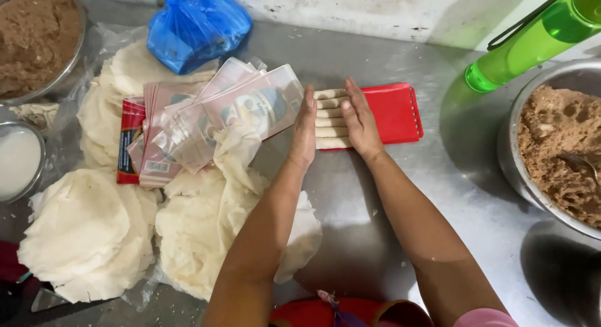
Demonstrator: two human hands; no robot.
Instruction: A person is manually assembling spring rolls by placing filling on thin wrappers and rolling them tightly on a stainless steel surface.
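Note:
Several pale rolled wraps (330, 119) lie side by side in a row on a flat red tray (393, 113) on the steel table. My left hand (305, 129) presses flat against the left ends of the rolls, palm inward. My right hand (360, 120) presses against their right side in the same way, so the stack sits squeezed between both palms. Fingers of both hands are straight and together.
Piles of thin round white wrappers (87, 239) cover the left of the table, with a fan of pink printed packets (219, 111) on them. A blue plastic bag (197, 26) lies behind. Metal bowls of brown filling (563, 151) (34, 36), a bowl of white liquid (17, 159) and a green bottle (532, 42) stand around.

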